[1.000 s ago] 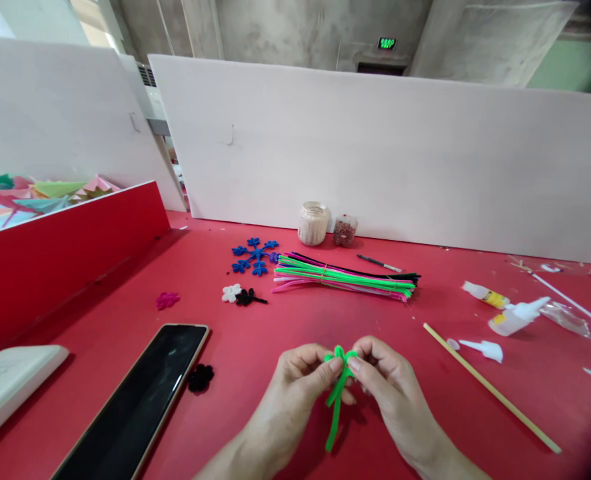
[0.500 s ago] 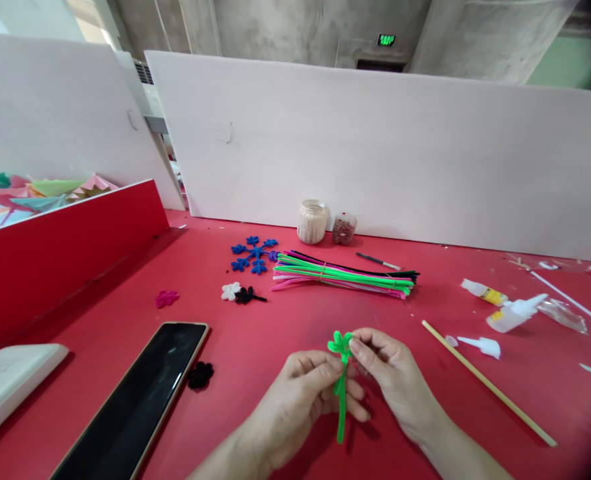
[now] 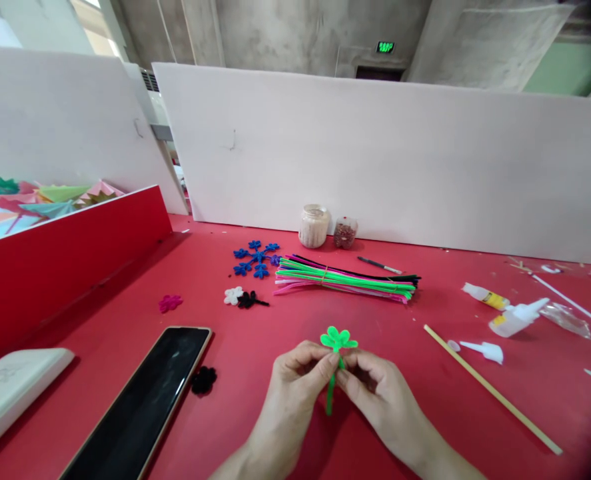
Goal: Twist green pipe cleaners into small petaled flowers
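Observation:
A green pipe cleaner (image 3: pixel 338 339), bent into several petal loops at its top, stands upright between my hands with its tail hanging below. My left hand (image 3: pixel 302 380) pinches it just beneath the loops with thumb and forefinger. Close against it, my right hand (image 3: pixel 378 387) is closed on the same pipe cleaner, a little lower and to the right. The fingers hide part of the stem. Beyond my hands lies a banded bundle of pipe cleaners (image 3: pixel 348 280) in green, pink, black and white.
Left of me are a phone (image 3: pixel 140 400), a white box-like object (image 3: pixel 20 393) and a black flower (image 3: pixel 204 380). Further back lie a blue snowflake shape (image 3: pixel 258 257), a white flower (image 3: pixel 233 296) and jars (image 3: pixel 314 227). At right are a wooden stick (image 3: pixel 492 390) and glue bottles (image 3: pixel 518 317).
My right hand has moved down from a petal to the stem beside my left hand. The green loops now spread open and face me, and the left fingers have curled in.

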### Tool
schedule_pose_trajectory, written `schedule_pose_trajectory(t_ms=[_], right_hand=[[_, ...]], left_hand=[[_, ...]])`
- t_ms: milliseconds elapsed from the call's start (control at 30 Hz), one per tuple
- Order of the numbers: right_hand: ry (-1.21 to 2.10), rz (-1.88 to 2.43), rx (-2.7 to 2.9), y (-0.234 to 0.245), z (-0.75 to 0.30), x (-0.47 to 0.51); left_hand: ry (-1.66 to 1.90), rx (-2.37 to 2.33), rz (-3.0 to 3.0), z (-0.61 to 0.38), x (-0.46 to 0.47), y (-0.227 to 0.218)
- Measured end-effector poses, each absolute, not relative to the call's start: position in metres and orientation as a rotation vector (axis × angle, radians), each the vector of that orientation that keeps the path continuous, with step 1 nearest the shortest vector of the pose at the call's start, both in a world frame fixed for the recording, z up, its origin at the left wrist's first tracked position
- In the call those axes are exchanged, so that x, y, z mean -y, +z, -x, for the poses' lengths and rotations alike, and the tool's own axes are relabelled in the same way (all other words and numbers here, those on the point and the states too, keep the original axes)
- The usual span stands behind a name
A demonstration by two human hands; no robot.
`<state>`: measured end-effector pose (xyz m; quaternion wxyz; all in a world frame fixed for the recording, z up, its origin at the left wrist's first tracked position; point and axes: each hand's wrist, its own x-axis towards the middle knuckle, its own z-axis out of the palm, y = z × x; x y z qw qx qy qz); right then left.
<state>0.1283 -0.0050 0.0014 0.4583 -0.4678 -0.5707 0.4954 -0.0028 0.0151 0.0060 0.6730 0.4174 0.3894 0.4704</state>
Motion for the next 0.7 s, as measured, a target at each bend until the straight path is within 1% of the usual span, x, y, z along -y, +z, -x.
schedule_pose_trajectory(t_ms=[233,400,567,633,700], right_hand=[[1.383,1.090,1.286,0.003,-0.128,0.004],[1.493,1.015,1.284,0.002,-0.129,0.004],[1.684,1.075,1.090,-0.007,-0.123,0.009],[1.769,1.077,1.074,-0.010,-0.118,0.012],[1.767,1.079,1.126,-0.011,-0.114,0.015]], left_hand=[[0.988,-0.745,-0.722,0.003,-0.015,0.004],[0.966,-0.731,-0.733,0.005,-0.017,0.007],[1.017,-0.813,-0.737,0.005,-0.018,0.008],[0.992,-0.843,-0.733,0.005,-0.018,0.008],[0.989,-0.889,-0.754,0.006,-0.018,0.008]])
